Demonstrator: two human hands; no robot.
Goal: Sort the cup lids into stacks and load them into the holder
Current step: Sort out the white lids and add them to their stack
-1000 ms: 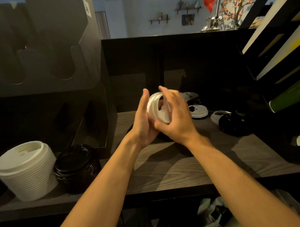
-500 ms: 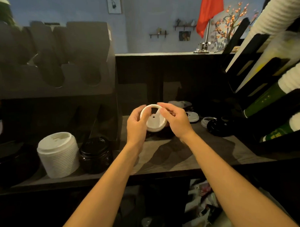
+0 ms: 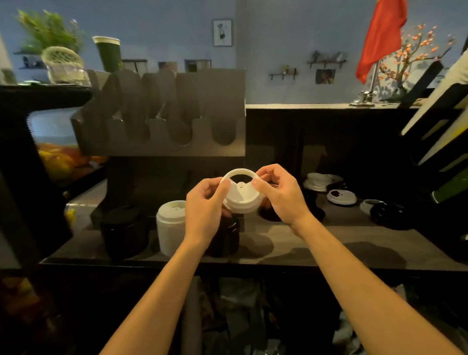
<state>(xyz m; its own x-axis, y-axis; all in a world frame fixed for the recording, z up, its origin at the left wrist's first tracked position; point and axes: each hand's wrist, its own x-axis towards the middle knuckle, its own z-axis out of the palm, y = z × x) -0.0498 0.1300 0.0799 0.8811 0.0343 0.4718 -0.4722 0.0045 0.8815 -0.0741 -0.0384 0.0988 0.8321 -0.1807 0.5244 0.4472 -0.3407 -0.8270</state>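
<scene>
Both hands are up in front of the person, over the near part of the dark wooden counter [image 3: 283,242]. Between them are the held white lids [image 3: 241,194], round, matt and domed, with a raised rim and a small sip hole on top. Ridged edges show below, so it looks like a few nested together. The left hand [image 3: 206,205] pinches the left edge with curled fingers and thumb, and the right hand [image 3: 281,197] pinches the right edge the same way. Just left of them on the counter stands a tall white lid stack [image 3: 172,227], with a black lid stack [image 3: 123,231] further left and another black stack [image 3: 227,236] partly hidden behind the left wrist. The grey holder [image 3: 172,121], with scalloped slots, sits behind and above them. Loose lids [image 3: 341,197], white and black, lie to the far right. Any print on the green cup [image 3: 109,53] up top is too blurred to read.
</scene>
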